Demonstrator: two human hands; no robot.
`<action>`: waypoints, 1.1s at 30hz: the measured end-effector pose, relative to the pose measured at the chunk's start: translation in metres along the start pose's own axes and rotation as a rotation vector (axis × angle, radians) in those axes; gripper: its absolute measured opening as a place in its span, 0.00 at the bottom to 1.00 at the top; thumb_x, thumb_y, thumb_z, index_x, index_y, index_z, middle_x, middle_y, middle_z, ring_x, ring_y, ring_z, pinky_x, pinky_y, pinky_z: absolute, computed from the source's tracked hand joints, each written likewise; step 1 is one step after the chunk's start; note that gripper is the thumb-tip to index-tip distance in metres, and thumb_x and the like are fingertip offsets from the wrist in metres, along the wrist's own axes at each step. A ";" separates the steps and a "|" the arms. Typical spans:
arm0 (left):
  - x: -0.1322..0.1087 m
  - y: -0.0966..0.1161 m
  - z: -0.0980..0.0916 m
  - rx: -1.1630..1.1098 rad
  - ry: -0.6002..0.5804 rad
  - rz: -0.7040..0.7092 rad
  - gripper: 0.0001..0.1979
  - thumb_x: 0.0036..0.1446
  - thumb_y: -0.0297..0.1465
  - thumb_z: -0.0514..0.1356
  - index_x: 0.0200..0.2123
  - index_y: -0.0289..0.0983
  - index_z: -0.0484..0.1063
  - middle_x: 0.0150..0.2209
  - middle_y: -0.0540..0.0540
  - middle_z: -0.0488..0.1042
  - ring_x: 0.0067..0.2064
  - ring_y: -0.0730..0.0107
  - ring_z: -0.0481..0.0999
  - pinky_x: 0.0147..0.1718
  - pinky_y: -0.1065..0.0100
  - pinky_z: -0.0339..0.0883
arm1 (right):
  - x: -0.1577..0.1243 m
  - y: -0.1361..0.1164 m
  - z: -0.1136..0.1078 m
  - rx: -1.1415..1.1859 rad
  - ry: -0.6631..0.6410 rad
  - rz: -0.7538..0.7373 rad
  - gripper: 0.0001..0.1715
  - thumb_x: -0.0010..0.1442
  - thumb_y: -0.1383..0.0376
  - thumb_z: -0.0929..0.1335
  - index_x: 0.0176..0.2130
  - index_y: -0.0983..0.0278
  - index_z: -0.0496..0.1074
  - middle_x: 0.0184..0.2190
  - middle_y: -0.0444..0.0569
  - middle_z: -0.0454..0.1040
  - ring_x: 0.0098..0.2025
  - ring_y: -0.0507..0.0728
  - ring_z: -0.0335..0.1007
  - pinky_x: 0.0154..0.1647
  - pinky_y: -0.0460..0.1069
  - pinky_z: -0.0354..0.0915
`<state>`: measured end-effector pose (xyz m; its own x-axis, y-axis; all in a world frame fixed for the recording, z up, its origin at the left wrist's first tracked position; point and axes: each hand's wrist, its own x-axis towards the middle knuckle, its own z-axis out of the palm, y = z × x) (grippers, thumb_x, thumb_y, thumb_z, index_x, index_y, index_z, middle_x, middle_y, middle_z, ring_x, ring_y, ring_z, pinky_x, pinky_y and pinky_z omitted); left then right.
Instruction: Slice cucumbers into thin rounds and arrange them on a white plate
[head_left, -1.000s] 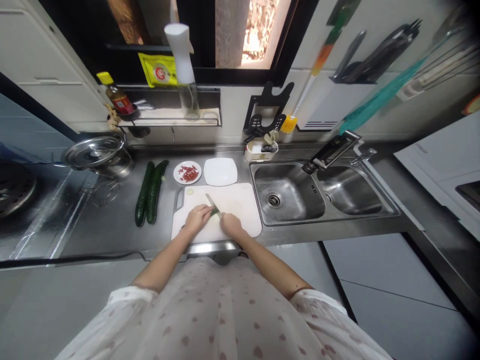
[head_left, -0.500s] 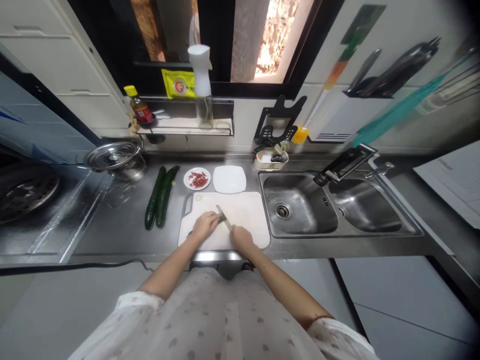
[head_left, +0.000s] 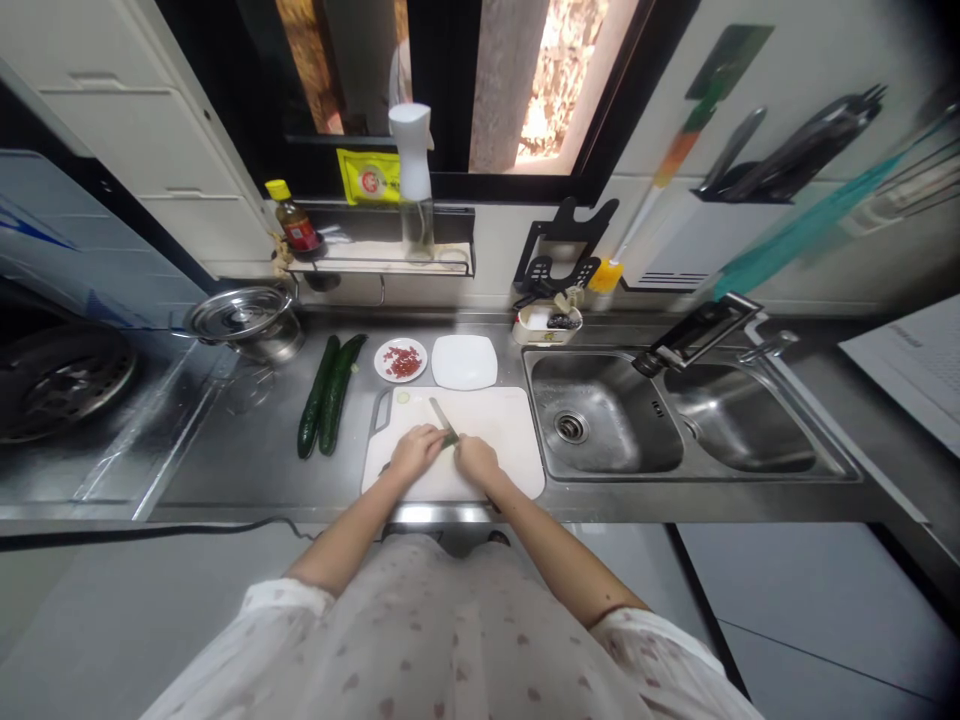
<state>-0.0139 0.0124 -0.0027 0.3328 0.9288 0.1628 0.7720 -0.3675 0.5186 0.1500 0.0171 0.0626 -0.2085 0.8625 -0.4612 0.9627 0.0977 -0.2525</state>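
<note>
My left hand point(head_left: 415, 453) is closed over a dark green cucumber point(head_left: 450, 439) that lies on the white cutting board point(head_left: 506, 440). Most of the cucumber is hidden under the hand; its cut end shows past the fingertips. In my right hand point(head_left: 477, 460) is the handle of a knife point(head_left: 442, 413), whose blade points up and left, right by the cucumber's end. One pale round slice point(head_left: 403, 398) sits near the board's top left corner, beside the grey handle.
Two whole cucumbers point(head_left: 328, 395) lie left of the board. Behind it stand a small plate of chopped red pieces point(head_left: 401, 360) and a square white plate point(head_left: 465, 361). A double sink point(head_left: 604, 400) is to the right, a lidded steel pot point(head_left: 244, 320) at the far left.
My right hand and the knife have shifted a little up and left, bringing the hand closer to the cucumber's end. My left hand keeps its grip. The whole view has shifted slightly.
</note>
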 end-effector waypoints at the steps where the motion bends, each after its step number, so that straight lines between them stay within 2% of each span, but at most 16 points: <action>1: 0.000 0.000 0.000 0.002 0.000 -0.001 0.15 0.64 0.33 0.53 0.49 0.43 0.75 0.39 0.46 0.75 0.42 0.67 0.71 0.43 0.67 0.64 | 0.000 0.000 0.000 0.001 0.003 -0.001 0.20 0.65 0.69 0.57 0.51 0.70 0.70 0.44 0.61 0.76 0.48 0.60 0.73 0.44 0.49 0.65; 9: 0.001 0.003 -0.003 -0.024 -0.002 -0.015 0.15 0.64 0.32 0.53 0.49 0.43 0.76 0.39 0.45 0.75 0.42 0.67 0.71 0.44 0.66 0.65 | -0.014 0.003 -0.004 -0.009 -0.027 0.003 0.19 0.65 0.70 0.57 0.50 0.69 0.70 0.44 0.60 0.76 0.47 0.59 0.73 0.44 0.49 0.64; 13: 0.001 0.003 -0.004 -0.031 -0.012 -0.017 0.15 0.64 0.33 0.53 0.49 0.43 0.75 0.39 0.45 0.75 0.42 0.67 0.71 0.44 0.66 0.65 | -0.025 0.009 0.000 -0.025 -0.008 0.007 0.18 0.65 0.71 0.57 0.49 0.69 0.70 0.43 0.60 0.76 0.46 0.59 0.73 0.42 0.48 0.64; 19: 0.001 0.002 -0.003 -0.030 -0.011 -0.016 0.15 0.65 0.34 0.52 0.50 0.43 0.75 0.39 0.45 0.75 0.42 0.66 0.72 0.44 0.66 0.65 | -0.035 0.015 0.005 -0.037 -0.049 0.035 0.17 0.65 0.70 0.57 0.48 0.69 0.70 0.41 0.59 0.76 0.45 0.59 0.74 0.41 0.49 0.64; 28: 0.000 0.002 -0.003 -0.030 -0.007 -0.008 0.15 0.65 0.34 0.52 0.49 0.43 0.75 0.40 0.45 0.75 0.43 0.66 0.72 0.44 0.66 0.65 | -0.024 0.010 0.001 -0.019 -0.011 0.007 0.18 0.65 0.70 0.57 0.48 0.69 0.70 0.42 0.59 0.76 0.46 0.59 0.73 0.42 0.49 0.64; 33: 0.000 0.001 -0.002 -0.020 -0.010 -0.003 0.15 0.65 0.33 0.52 0.50 0.42 0.75 0.40 0.45 0.75 0.44 0.66 0.71 0.45 0.66 0.65 | -0.011 0.002 -0.004 -0.008 -0.031 0.002 0.19 0.65 0.70 0.58 0.50 0.69 0.70 0.44 0.59 0.76 0.48 0.59 0.73 0.44 0.48 0.64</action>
<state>-0.0144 0.0121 -0.0010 0.3360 0.9293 0.1529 0.7620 -0.3637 0.5359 0.1546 0.0095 0.0709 -0.2113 0.8472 -0.4875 0.9645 0.0998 -0.2445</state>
